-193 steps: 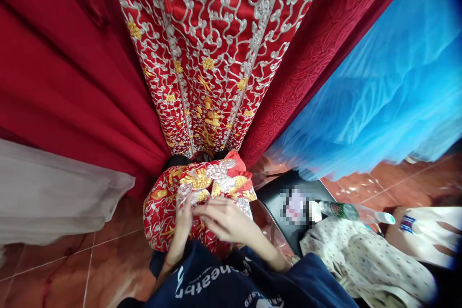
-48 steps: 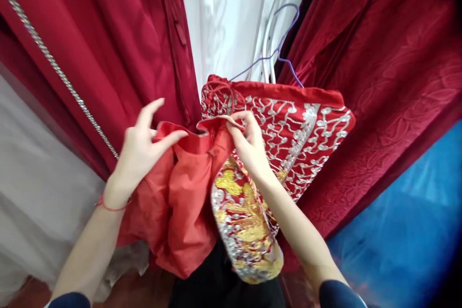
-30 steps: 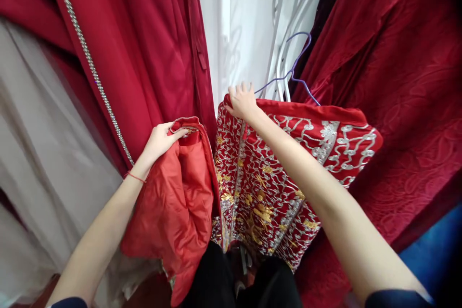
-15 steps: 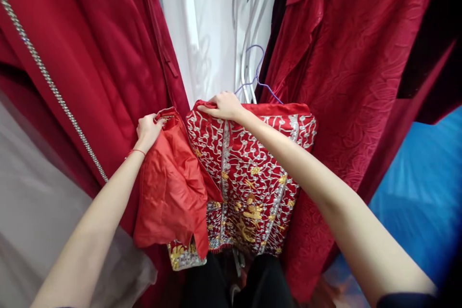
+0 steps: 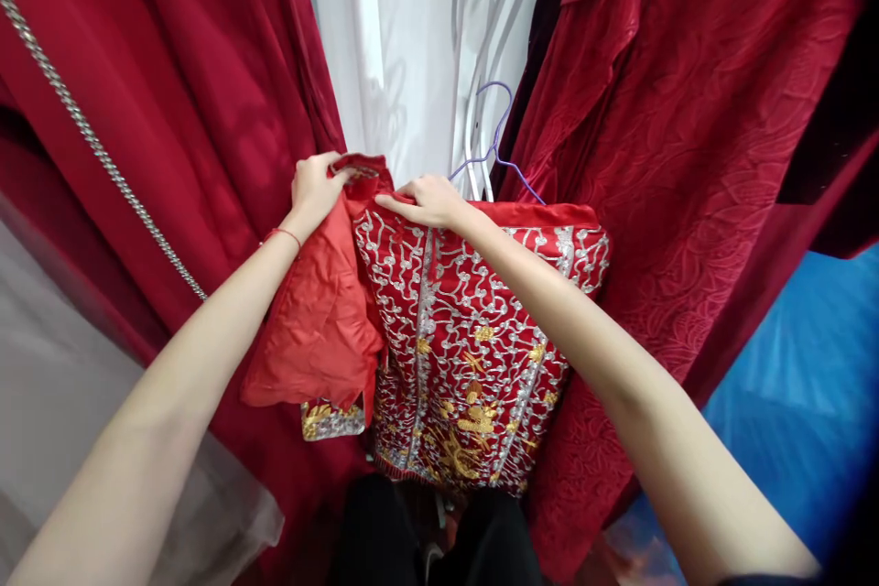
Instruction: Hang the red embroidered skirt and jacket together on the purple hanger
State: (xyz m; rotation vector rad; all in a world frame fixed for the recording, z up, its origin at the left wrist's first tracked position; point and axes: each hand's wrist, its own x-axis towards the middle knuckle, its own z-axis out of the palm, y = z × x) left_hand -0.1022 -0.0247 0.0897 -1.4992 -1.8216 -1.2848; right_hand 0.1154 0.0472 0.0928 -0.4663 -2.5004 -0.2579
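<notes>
A red skirt, embroidered in silver and gold, hangs in front of me with a plain red waistband along its top. My right hand is closed on the waistband near its left end. Beside it, my left hand pinches the top edge of a folded-back panel, whose plain red lining faces me. A strip of gold and silver embroidery shows below that lining. Behind the waistband rises a purple wire hanger; how it meets the skirt is hidden.
Dark red garments hang close on both sides, one with a beaded trim, another with a raised pattern. White hangers and white cloth are behind. Blue sheeting lies at right, sheer pale fabric at lower left.
My left hand has moved up and to the right with the panel's edge, close to my right hand. The lining has risen with it. My right hand keeps its grip on the waistband.
</notes>
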